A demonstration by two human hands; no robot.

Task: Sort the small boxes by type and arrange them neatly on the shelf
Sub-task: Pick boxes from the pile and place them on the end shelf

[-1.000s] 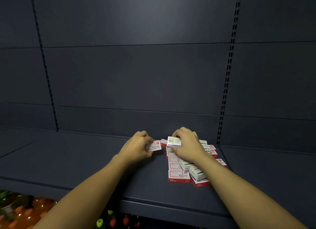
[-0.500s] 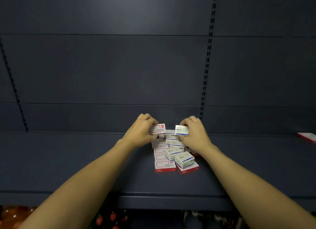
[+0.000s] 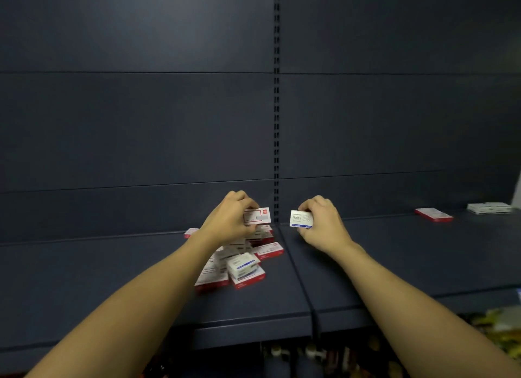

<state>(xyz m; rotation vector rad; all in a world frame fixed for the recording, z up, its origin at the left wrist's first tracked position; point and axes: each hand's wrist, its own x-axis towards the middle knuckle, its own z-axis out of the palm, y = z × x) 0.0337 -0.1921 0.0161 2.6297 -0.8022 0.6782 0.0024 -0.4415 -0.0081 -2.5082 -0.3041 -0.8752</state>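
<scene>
Two boxes are up off the shelf (image 3: 112, 279), one in each of our hands. Our left hand (image 3: 228, 219) pinches a red-and-white box (image 3: 258, 215) above the pile (image 3: 239, 262); we see a small red logo square at its corner, but the print is too blurred to read. Our right hand (image 3: 324, 225) grips a white box with a blue stripe (image 3: 301, 219); its label carries Chinese characters we cannot make out with certainty. Both kinds lie jumbled in the pile, left of the shelf seam. Far right, a red-edged box (image 3: 433, 214) lies flat, and beyond it a few white boxes (image 3: 489, 207) sit side by side. Half a second ago the two held boxes were nearly touching over the pile; now they are well apart, the blue-striped one carried across the seam to the right.
</scene>
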